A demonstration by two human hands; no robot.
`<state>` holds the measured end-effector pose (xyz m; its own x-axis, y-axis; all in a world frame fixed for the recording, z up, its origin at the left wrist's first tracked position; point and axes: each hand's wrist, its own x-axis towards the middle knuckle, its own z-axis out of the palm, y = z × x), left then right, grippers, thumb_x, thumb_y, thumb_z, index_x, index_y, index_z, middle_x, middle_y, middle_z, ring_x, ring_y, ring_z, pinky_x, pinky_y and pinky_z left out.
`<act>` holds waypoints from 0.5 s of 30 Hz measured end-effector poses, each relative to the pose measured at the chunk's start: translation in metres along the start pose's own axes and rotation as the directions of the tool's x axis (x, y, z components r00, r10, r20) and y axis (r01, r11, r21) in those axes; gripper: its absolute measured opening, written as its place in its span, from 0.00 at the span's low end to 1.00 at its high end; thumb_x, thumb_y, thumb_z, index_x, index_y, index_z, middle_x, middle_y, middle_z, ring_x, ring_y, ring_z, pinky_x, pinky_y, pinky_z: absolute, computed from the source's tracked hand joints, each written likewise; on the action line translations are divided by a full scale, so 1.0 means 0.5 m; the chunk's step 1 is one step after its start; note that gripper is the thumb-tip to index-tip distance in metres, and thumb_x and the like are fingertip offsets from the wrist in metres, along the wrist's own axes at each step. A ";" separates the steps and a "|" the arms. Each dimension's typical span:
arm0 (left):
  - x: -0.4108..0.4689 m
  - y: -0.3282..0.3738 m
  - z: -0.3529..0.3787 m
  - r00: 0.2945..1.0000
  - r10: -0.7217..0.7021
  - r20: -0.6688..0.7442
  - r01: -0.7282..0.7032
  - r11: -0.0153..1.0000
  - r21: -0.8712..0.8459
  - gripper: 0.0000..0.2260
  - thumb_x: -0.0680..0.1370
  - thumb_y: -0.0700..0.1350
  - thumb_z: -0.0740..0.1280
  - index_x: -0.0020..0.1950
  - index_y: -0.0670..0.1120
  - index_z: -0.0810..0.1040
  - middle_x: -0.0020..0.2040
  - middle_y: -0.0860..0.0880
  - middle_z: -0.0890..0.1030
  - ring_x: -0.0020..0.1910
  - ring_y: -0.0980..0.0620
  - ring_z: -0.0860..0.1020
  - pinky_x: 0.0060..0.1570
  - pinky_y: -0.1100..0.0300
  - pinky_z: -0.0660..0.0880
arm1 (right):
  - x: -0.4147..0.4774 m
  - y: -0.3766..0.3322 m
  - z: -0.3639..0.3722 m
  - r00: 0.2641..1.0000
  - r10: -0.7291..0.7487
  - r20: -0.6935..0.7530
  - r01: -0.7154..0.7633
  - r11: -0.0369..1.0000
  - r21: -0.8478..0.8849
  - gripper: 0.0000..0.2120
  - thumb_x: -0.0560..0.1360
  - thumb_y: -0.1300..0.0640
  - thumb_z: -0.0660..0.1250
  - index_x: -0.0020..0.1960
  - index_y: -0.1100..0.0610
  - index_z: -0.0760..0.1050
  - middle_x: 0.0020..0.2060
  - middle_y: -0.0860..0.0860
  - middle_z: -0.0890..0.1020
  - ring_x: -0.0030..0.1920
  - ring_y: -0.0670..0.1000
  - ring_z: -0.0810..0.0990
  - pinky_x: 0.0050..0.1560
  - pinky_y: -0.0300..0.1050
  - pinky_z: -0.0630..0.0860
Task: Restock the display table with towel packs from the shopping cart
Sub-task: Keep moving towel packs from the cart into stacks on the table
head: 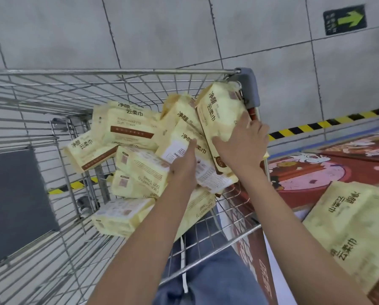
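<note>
While the pick is in hand, the silver wire shopping cart (122, 71) holds a loose heap of pale yellow plastic-wrapped towel packs (129, 126), piled toward its right corner. Left hand (183, 166): fingers straight, laid on a white-labelled pack (208, 175) atop the heap; its grip closes on nothing that shows. Right hand (241, 148): grip pinches a tall yellow pack (219, 115) leaning in the cart's corner, thumb on its face, fingers curled round the far edge.

Assessment: the film looks slick and the contents soft, so the hold should sit at the pack's middle before lifting, with the left hand steadying the neighbours. Lift clear of the cart's rim, then carry right to the red printed table (316, 172) and set it squarely beside the yellow packs (349, 227) lying there.
</note>
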<state>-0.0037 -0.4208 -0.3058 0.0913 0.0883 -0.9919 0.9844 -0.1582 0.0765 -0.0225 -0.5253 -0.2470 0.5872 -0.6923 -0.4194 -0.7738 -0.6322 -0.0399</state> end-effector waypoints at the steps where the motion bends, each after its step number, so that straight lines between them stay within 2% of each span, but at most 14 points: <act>1: 0.005 0.001 0.003 1.000 -0.018 -0.014 0.017 1.000 -0.008 0.49 0.69 0.67 0.69 0.76 0.38 0.54 0.73 0.41 0.67 0.69 0.41 0.68 0.67 0.43 0.67 | 0.004 -0.001 0.001 1.000 0.007 0.005 -0.007 1.000 0.004 0.43 0.69 0.42 0.67 0.74 0.63 0.55 0.63 0.64 0.69 0.64 0.62 0.64 0.63 0.54 0.61; 5: 0.012 0.004 0.015 0.997 -0.050 -0.067 0.048 0.998 -0.029 0.50 0.67 0.69 0.69 0.75 0.38 0.56 0.71 0.42 0.68 0.67 0.42 0.69 0.64 0.49 0.70 | 0.018 -0.008 0.008 0.999 0.018 0.045 -0.017 1.000 -0.008 0.46 0.68 0.40 0.67 0.74 0.67 0.55 0.63 0.64 0.70 0.65 0.61 0.63 0.65 0.54 0.61; 9: 0.012 0.001 0.023 0.995 -0.052 -0.081 0.040 0.989 -0.146 0.52 0.64 0.65 0.74 0.76 0.39 0.54 0.71 0.43 0.68 0.67 0.43 0.68 0.64 0.50 0.69 | 0.029 -0.013 0.013 0.998 -0.016 0.069 0.020 0.998 -0.052 0.50 0.67 0.39 0.68 0.74 0.69 0.52 0.63 0.64 0.71 0.66 0.61 0.64 0.64 0.53 0.61; 12: 0.007 -0.011 0.025 0.990 -0.066 -0.123 0.037 0.972 -0.230 0.55 0.60 0.65 0.76 0.76 0.42 0.52 0.68 0.43 0.70 0.65 0.42 0.69 0.63 0.49 0.69 | 0.052 -0.016 0.008 0.993 0.015 0.114 -0.008 0.998 -0.061 0.47 0.65 0.38 0.71 0.71 0.68 0.58 0.63 0.63 0.72 0.66 0.61 0.65 0.64 0.51 0.62; 15: 0.003 -0.026 0.021 0.982 -0.037 -0.186 -0.013 0.965 -0.261 0.56 0.57 0.67 0.77 0.75 0.45 0.56 0.66 0.45 0.72 0.63 0.42 0.72 0.63 0.47 0.70 | 0.068 -0.026 0.002 0.987 0.024 0.156 -0.014 0.998 -0.064 0.46 0.62 0.35 0.72 0.65 0.66 0.63 0.62 0.61 0.72 0.65 0.61 0.66 0.64 0.51 0.63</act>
<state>-0.0179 -0.4290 -0.3095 0.0813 0.2755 -0.9579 0.9882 0.1031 0.1135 0.0070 -0.5402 -0.2618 0.5243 -0.6443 -0.5568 -0.7650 -0.6436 0.0243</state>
